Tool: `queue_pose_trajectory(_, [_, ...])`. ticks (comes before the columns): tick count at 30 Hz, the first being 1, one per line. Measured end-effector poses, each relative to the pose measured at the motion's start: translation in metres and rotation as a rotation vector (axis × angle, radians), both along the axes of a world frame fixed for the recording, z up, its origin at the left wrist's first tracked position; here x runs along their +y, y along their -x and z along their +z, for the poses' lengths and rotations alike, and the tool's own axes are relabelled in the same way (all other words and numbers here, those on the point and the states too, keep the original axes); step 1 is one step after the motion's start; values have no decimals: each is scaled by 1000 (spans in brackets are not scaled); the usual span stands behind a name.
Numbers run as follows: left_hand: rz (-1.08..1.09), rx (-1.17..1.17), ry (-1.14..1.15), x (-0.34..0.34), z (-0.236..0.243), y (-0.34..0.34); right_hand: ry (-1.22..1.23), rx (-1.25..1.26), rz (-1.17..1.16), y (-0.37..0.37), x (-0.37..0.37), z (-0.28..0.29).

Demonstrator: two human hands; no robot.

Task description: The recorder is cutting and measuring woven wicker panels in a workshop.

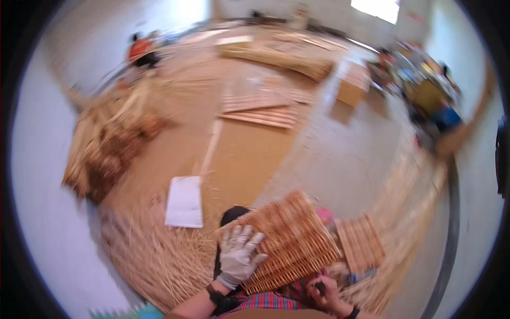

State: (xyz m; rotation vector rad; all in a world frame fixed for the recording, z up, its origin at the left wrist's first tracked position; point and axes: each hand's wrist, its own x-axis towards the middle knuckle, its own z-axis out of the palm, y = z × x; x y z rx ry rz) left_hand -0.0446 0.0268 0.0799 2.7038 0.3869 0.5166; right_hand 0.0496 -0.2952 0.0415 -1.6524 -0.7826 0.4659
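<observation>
1. Light is bright; the window [376, 9] glares, blown out to white.
2. A soft shadow lies beside the box [351, 89].
3. Blur smears the straw [154, 250] and clutter [425, 95]; the panel [289, 239] is clearer.
4. Fisheye distortion bends the walls [40, 149] near the rim; black fills the corners.

R hand [325, 294] blurry; dark thing [320, 288] in its grip too small to ID, partly covered by it. L hand [237, 258], gloved, lies on woven panel [292, 239], palm hidden. The 2 forearms [194, 305] cut off by btm edge, as is teal item [130, 312] at btm L. Panel hides part of lap [268, 301]. Pink thing [324, 215] behind it only partly shows, can't ID. Dark item [501, 157] at far R rim cut off. Pile [427, 93] upper R smeared, pcs can't be told apart; orange thing [139, 49] upper L too blurred to ID.
</observation>
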Motion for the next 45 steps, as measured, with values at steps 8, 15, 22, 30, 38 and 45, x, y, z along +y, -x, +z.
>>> queue_pose_trajectory(8, [-72, -73, 14, -6, 6, -12, 69, -78, -52, 5, -15, 6])
queue_pose_trajectory(15, [-24, -68, -13, -1, 7, 10, 99, -125, -39, 16, 1, 9])
queue_pose_trajectory(22, [-21, -94, 4, -4, 6, 5, 52, -310, -44, 8, 3, 9])
queue_pose_trajectory(30, [-22, -64, -12, -2, 6, 3, 76, -257, -68, 8, -7, -13])
queue_pose_trajectory(38, [-23, -88, 16, -3, 4, 3, 164, -173, -76, 12, -6, 4])
queue_pose_trajectory(45, [-21, -66, 6, -7, 7, 7, 74, -184, -52, 17, -4, 9])
